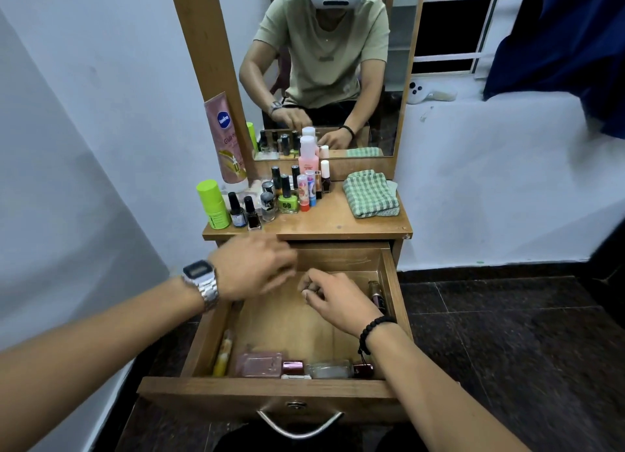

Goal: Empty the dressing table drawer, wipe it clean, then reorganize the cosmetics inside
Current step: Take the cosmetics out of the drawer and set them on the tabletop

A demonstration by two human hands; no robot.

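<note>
Head view
Drawer [392,282]: pulled out below the desk [338,220], mostly bare wood inside.
Left hand [253,269]: over the drawer's back left corner, blurred; cannot tell its grip.
Right hand [334,297]: inside the drawer, fingers curled together; what they pinch is hidden.
Cosmetics in drawer: pink flat bottle [258,363] and clear bottle [329,368] along the front wall, yellow tube [223,352] at left, dark bottle [376,294] at right.
On desk: nail polish bottles [285,194] clustered left, green checked cloth [370,194] folded at right.
</note>
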